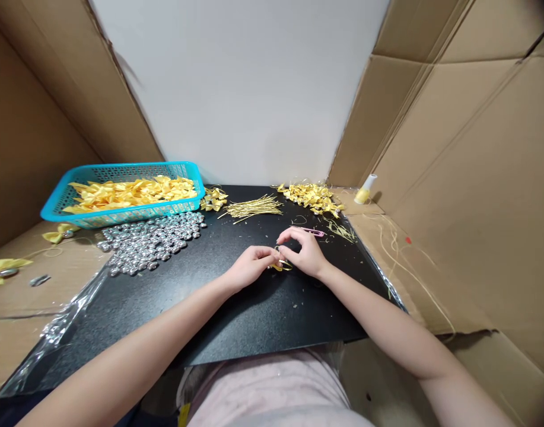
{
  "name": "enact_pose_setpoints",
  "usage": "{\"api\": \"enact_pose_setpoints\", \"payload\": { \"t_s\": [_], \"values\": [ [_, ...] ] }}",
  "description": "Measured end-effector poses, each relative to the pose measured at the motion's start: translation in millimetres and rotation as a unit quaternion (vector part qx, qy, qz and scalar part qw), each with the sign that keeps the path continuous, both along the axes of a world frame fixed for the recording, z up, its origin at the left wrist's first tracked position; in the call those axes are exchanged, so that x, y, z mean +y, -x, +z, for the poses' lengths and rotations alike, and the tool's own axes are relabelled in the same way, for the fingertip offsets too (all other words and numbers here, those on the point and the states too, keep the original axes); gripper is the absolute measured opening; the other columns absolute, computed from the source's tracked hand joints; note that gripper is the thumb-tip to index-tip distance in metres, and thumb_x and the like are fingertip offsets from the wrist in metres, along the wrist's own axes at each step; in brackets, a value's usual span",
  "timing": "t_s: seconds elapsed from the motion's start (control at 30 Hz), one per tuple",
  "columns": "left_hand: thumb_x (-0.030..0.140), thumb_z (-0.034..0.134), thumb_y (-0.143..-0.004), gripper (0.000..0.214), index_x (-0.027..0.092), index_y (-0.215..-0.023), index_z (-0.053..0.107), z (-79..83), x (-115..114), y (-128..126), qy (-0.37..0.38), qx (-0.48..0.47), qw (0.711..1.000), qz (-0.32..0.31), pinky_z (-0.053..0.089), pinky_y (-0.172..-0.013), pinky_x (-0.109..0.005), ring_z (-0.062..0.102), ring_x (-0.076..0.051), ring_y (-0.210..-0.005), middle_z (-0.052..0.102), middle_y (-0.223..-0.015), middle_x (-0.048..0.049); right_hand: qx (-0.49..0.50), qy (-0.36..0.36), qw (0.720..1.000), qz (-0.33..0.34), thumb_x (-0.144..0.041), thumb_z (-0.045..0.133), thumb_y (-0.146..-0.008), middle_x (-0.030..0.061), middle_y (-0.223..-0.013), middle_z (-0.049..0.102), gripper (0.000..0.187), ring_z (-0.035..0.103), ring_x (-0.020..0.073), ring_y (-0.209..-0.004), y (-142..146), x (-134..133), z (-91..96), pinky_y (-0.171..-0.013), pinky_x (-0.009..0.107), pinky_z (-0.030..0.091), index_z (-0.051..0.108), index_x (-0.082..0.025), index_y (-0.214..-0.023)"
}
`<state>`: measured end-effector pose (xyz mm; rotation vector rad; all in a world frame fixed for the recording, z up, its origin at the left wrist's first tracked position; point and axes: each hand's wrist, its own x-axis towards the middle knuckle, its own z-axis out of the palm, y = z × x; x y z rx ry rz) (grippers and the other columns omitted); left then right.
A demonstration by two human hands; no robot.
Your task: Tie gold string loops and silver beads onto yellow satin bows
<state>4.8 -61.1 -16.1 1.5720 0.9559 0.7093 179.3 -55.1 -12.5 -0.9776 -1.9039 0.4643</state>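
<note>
over the black tabletop [258,320], the left hand [249,267] pinches a yellow ribbon piece [276,267]; the right hand [305,252] curls close beside it, its exact grip hidden. a pink thread snipper [316,232] lies partly behind the right hand. farther back, gold cords [254,207] lie between two bow piles [314,198]; silver beads [153,240] spread leftward before a blue basket [57,193] holding yellow ribbon.

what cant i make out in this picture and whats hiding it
Head view:
1. Yellow piece: full shape, mostly covered by the left hand and right hand.
2. Pink tool: left end, behind the right hand.
3. Yellow ribbon pieces: lower layers, under those on top.
4. Left forearm: cut off by the bottom edge.
</note>
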Motion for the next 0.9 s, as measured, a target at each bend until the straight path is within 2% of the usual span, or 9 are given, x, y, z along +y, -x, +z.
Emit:
{"api": "enact_pose_setpoints", "payload": {
  "t_s": [0.13, 0.37, 0.7, 0.77, 0.9],
  "values": [
    [0.035, 0.055, -0.076, 0.026, 0.016, -0.066, 0.068, 0.7, -1, 0, -0.010, 0.005, 1.000, 0.006, 0.041, -0.074, -0.028, 0.057, -0.017, -0.070, 0.068, -0.069, -0.0029, 0.002, 0.018, 1.000, 0.007, -0.015, 0.060, -0.074, 0.0028, -0.076, 0.066, 0.013, 0.062, 0.0170, -0.075, 2, 0, -3.1, -0.076, 0.033, 0.048, 0.057, -0.020, -0.062],
    [0.032, 0.052, -0.074, 0.024, 0.016, -0.063, 0.067, 4.3, -2, -2, -0.023, 0.012, 1.000, 0.011, 0.042, -0.073, -0.028, 0.058, -0.017, -0.068, 0.068, -0.066, -0.0022, 0.005, -0.007, 1.000, -0.012, -0.016, 0.055, -0.077, 0.0025, -0.074, 0.062, 0.015, 0.059, 0.0164, -0.073, 8, -4, -2.6, -0.073, 0.031, 0.047, 0.054, -0.020, -0.063],
    [0.032, 0.047, -0.077, 0.029, 0.017, -0.062, 0.067, -2.2, 1, -1, -0.044, 0.024, 0.999, -0.005, 0.042, -0.071, -0.026, 0.058, -0.017, -0.068, 0.068, -0.066, -0.0010, 0.014, -0.004, 1.000, -0.017, -0.016, 0.054, -0.076, 0.0018, -0.071, 0.061, 0.014, 0.059, 0.0164, -0.071, 11, -8, -3.3, -0.071, 0.030, 0.047, 0.052, -0.021, -0.063],
    [0.033, 0.048, -0.076, 0.029, 0.017, -0.061, 0.067, -1.0, 0, -1, -0.040, 0.022, 0.999, 0.002, 0.042, -0.071, -0.026, 0.058, -0.017, -0.068, 0.068, -0.066, -0.0011, 0.029, 0.008, 0.999, -0.016, -0.016, 0.054, -0.076, 0.0021, -0.071, 0.063, 0.013, 0.060, 0.0164, -0.071, 12, -8, -3.6, -0.071, 0.030, 0.048, 0.054, -0.020, -0.064],
    [0.039, 0.049, -0.076, 0.032, 0.015, -0.065, 0.068, 2.5, -2, -3, -0.031, 0.015, 0.999, 0.009, 0.042, -0.072, -0.027, 0.058, -0.019, -0.070, 0.068, -0.068, -0.0024, 0.093, 0.076, 0.993, -0.015, -0.020, 0.059, -0.075, 0.0029, -0.074, 0.069, 0.010, 0.064, 0.0168, -0.071, 14, -10, -7.7, -0.072, 0.030, 0.050, 0.060, -0.019, -0.065]
  ]
}}
